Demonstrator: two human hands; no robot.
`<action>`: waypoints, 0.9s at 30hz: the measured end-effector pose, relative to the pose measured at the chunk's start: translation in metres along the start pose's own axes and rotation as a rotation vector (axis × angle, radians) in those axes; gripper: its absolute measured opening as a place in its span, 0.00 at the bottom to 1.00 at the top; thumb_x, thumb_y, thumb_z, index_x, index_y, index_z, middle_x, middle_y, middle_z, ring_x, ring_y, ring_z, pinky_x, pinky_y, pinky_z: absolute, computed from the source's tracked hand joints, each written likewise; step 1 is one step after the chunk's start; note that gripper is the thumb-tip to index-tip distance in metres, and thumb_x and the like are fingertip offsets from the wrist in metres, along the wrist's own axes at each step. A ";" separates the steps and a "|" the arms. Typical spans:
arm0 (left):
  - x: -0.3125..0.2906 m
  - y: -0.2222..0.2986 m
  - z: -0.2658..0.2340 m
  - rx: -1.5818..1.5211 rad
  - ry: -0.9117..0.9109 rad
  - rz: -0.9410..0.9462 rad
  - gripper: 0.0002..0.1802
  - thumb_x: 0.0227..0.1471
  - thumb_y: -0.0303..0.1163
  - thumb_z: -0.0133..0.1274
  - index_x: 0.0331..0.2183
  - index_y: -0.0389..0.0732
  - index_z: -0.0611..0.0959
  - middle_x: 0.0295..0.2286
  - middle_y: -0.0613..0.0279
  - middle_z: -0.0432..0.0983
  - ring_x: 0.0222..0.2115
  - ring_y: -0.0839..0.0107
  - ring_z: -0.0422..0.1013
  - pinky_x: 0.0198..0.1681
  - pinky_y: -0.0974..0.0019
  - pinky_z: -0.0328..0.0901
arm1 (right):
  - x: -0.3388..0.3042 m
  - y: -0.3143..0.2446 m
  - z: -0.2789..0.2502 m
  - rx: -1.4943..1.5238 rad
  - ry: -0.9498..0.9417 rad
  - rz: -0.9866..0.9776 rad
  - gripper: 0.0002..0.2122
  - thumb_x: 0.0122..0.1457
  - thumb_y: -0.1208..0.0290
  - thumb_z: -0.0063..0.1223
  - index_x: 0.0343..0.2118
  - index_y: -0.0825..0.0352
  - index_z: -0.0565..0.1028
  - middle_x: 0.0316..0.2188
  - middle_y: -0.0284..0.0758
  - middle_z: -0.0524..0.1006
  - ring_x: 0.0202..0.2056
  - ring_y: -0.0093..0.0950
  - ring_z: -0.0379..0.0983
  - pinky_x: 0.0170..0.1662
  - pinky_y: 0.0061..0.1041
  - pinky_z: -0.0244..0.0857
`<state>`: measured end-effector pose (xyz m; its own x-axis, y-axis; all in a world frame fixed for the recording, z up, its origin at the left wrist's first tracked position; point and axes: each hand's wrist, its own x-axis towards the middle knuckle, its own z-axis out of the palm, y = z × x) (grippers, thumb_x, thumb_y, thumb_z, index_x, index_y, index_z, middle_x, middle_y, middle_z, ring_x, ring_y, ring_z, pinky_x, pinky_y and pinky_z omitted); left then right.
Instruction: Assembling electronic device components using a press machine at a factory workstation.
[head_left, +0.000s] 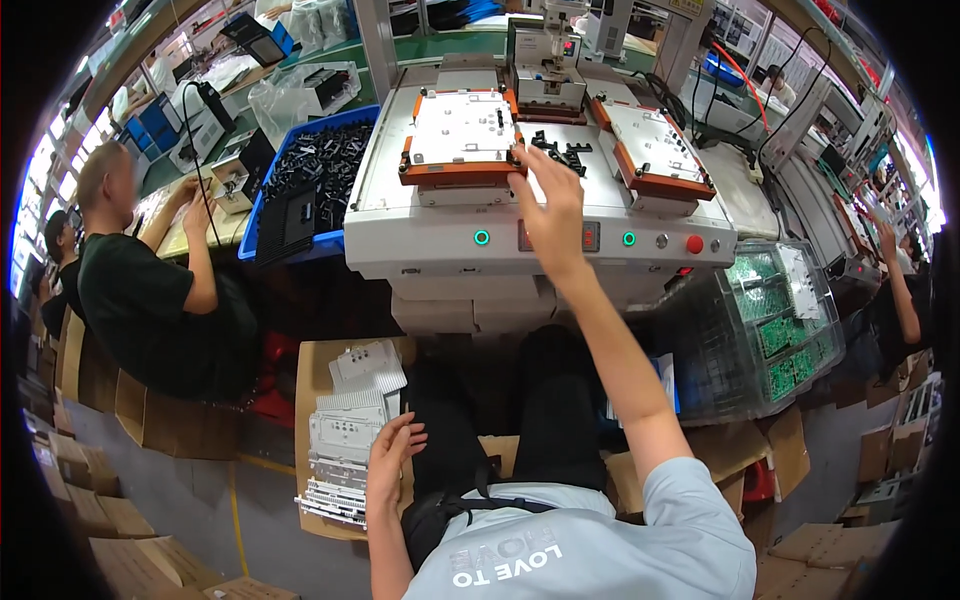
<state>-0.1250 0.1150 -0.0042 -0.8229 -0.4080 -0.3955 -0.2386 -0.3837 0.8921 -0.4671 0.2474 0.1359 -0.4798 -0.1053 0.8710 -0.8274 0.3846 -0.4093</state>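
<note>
My right hand is raised over the machine's front edge, fingers apart, with the fingertips at the right corner of the left orange fixture. I cannot tell whether they touch it. On that fixture lies a white plastic panel with small black parts along it. Several loose black parts lie on the machine top just past my fingers. Low at my left side, my left hand is open, its fingers loosely bent, beside stacked white plastic panels; nothing shows in it.
A second orange fixture with a white panel sits at right on the white machine. At left is a blue bin of black parts; at right, a clear tray of green circuit boards. A co-worker sits at left.
</note>
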 end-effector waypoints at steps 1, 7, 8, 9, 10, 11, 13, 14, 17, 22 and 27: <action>-0.002 0.000 -0.005 -0.001 0.032 0.002 0.19 0.59 0.34 0.46 0.49 0.33 0.71 0.39 0.53 0.73 0.38 0.66 0.73 0.43 0.67 0.68 | -0.017 -0.005 -0.001 -0.032 -0.023 -0.009 0.14 0.53 0.71 0.55 0.43 0.61 0.75 0.46 0.33 0.74 0.45 0.33 0.66 0.51 0.30 0.55; -0.007 -0.003 -0.017 -0.015 0.091 -0.018 0.20 0.59 0.35 0.46 0.49 0.35 0.71 0.40 0.54 0.73 0.40 0.66 0.72 0.45 0.65 0.67 | -0.065 -0.030 0.013 -0.272 -0.138 -0.041 0.12 0.47 0.68 0.59 0.37 0.58 0.75 0.41 0.31 0.73 0.47 0.33 0.65 0.52 0.35 0.52; -0.007 -0.001 -0.017 -0.007 0.082 -0.010 0.20 0.58 0.35 0.46 0.49 0.35 0.71 0.40 0.54 0.73 0.40 0.67 0.72 0.45 0.66 0.67 | -0.065 -0.030 0.016 -0.351 -0.154 -0.041 0.11 0.47 0.68 0.58 0.36 0.58 0.75 0.40 0.31 0.73 0.46 0.33 0.65 0.52 0.35 0.52; -0.006 -0.001 -0.016 -0.001 0.072 -0.007 0.20 0.58 0.36 0.46 0.50 0.36 0.71 0.40 0.54 0.73 0.40 0.67 0.72 0.45 0.66 0.66 | -0.061 -0.030 0.017 -0.351 -0.178 -0.019 0.10 0.48 0.68 0.57 0.35 0.58 0.75 0.40 0.30 0.72 0.46 0.33 0.65 0.52 0.35 0.52; -0.008 0.001 -0.014 -0.003 0.067 0.009 0.20 0.58 0.36 0.46 0.50 0.36 0.71 0.41 0.54 0.73 0.40 0.68 0.72 0.45 0.66 0.66 | -0.057 -0.032 0.014 -0.349 -0.206 0.004 0.10 0.48 0.68 0.57 0.35 0.58 0.74 0.40 0.30 0.72 0.46 0.32 0.65 0.52 0.36 0.52; -0.007 0.003 -0.014 -0.003 0.062 0.027 0.20 0.58 0.36 0.46 0.50 0.36 0.72 0.41 0.54 0.73 0.40 0.68 0.72 0.45 0.67 0.66 | -0.055 -0.034 0.013 -0.386 -0.215 -0.011 0.10 0.49 0.68 0.56 0.36 0.58 0.74 0.40 0.31 0.72 0.46 0.32 0.65 0.52 0.35 0.52; -0.007 -0.004 -0.024 -0.004 0.098 0.023 0.21 0.58 0.37 0.47 0.49 0.36 0.72 0.40 0.56 0.74 0.41 0.69 0.71 0.45 0.68 0.65 | -0.055 -0.040 0.012 -0.413 -0.191 -0.060 0.10 0.50 0.68 0.56 0.37 0.58 0.75 0.40 0.30 0.73 0.47 0.32 0.65 0.52 0.35 0.52; -0.007 -0.009 -0.032 -0.023 0.119 0.034 0.20 0.58 0.37 0.47 0.49 0.36 0.72 0.39 0.57 0.74 0.41 0.70 0.70 0.45 0.68 0.64 | -0.058 -0.041 0.011 -0.410 -0.152 -0.093 0.10 0.51 0.67 0.56 0.38 0.57 0.75 0.40 0.30 0.73 0.46 0.32 0.65 0.52 0.35 0.52; -0.012 -0.027 -0.068 0.074 0.327 0.081 0.19 0.57 0.36 0.48 0.47 0.37 0.74 0.39 0.59 0.75 0.41 0.72 0.70 0.45 0.69 0.64 | -0.072 -0.030 0.012 -0.413 -0.148 -0.092 0.10 0.54 0.63 0.56 0.38 0.57 0.75 0.40 0.30 0.73 0.47 0.32 0.65 0.52 0.35 0.52; -0.038 -0.076 -0.150 0.355 0.796 0.218 0.17 0.53 0.30 0.50 0.45 0.35 0.76 0.39 0.59 0.75 0.41 0.69 0.70 0.46 0.69 0.63 | -0.067 -0.031 0.015 -0.392 -0.211 -0.044 0.10 0.55 0.60 0.54 0.37 0.57 0.76 0.40 0.28 0.74 0.46 0.32 0.64 0.52 0.35 0.51; -0.048 -0.138 -0.204 0.774 1.273 0.236 0.20 0.50 0.26 0.51 0.46 0.32 0.74 0.41 0.54 0.74 0.41 0.66 0.69 0.47 0.65 0.62 | -0.062 -0.036 0.019 -0.486 -0.155 -0.096 0.08 0.55 0.64 0.53 0.37 0.57 0.76 0.35 0.28 0.74 0.45 0.32 0.66 0.51 0.34 0.53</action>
<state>0.0529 0.0188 -0.1527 0.0075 -0.9774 0.2113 -0.7077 0.1441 0.6916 -0.4132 0.2223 0.0912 -0.4767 -0.2811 0.8329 -0.6562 0.7443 -0.1244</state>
